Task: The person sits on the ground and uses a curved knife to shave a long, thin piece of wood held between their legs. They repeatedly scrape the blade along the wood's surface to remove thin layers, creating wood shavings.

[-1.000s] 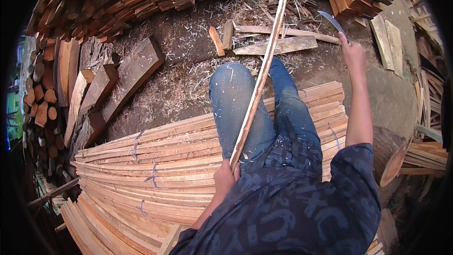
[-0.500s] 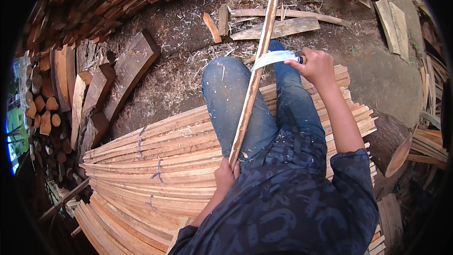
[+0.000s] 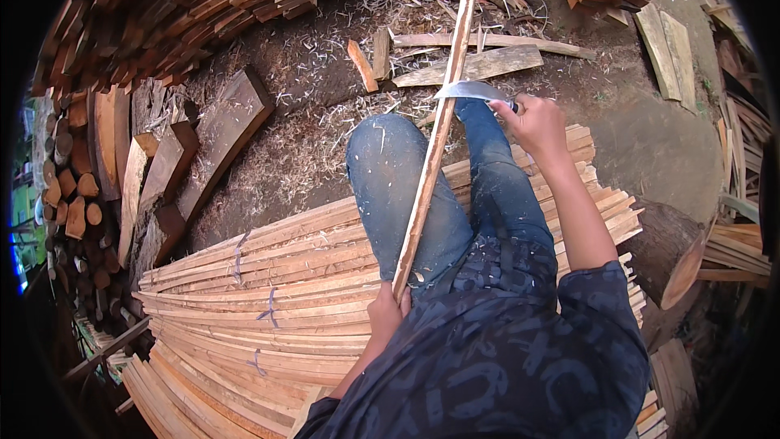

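Observation:
A long, thin wooden strip [image 3: 436, 142] with dark bark along part of its length slants from my lap up past the far edge of the view. My left hand [image 3: 388, 310] is closed around its near end, beside my left thigh. In my right hand [image 3: 536, 126] is a knife with a broad, curved, pale blade [image 3: 479, 91]; the fingers are wrapped round its dark handle. The blade lies across the strip, touching it beyond my knees. The strip rests along my left thigh [image 3: 390, 171], whose jeans carry wood bits.
I sit on bundles of sawn strips [image 3: 268, 276] tied with dark bands. Shavings [image 3: 317, 73] and offcuts [image 3: 479, 65] cover the ground ahead. Stacked timber [image 3: 187, 16] stands far left, thick beams [image 3: 223, 138] and round logs [image 3: 75, 215] at left, a large log [image 3: 666, 252] at right.
My right hand and the knife have moved slightly farther along the strip, away from me. The blade is now flatter across it. My left hand keeps its grip; the view has shifted a little.

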Available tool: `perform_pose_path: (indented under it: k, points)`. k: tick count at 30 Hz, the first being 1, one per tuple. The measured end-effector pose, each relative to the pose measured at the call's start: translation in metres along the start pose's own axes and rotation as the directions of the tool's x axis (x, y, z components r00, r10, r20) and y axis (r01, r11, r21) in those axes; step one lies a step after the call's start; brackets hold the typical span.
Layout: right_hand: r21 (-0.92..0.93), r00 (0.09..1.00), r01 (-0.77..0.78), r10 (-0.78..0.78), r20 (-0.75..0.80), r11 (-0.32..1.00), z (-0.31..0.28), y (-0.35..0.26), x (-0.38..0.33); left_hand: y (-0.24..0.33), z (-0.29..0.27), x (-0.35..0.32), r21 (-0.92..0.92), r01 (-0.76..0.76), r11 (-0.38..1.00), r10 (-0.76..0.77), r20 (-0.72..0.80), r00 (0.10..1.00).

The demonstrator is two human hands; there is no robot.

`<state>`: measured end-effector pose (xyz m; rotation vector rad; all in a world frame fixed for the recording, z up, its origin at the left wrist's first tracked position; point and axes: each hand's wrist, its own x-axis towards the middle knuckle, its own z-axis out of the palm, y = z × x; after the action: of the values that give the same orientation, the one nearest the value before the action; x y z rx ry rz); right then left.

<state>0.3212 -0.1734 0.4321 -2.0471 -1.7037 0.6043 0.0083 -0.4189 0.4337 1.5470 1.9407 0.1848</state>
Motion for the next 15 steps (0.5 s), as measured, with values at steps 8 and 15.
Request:
perform_pose_path:
  k: [8,15]
  points:
    - [-0.287,0.906,0.347,-0.398,-0.143,0.893,0.023,0.028,0.031,-0.008,0.004,0.0,0.006,0.004,1.0,-0.004,0.017,1.0]
    - [-0.225,0.957,0.104,-0.159,-0.243,0.969,0.01,0.035,0.081,-0.002,0.001,-0.002,0.017,-0.045,0.999,0.045,-0.034,0.998]
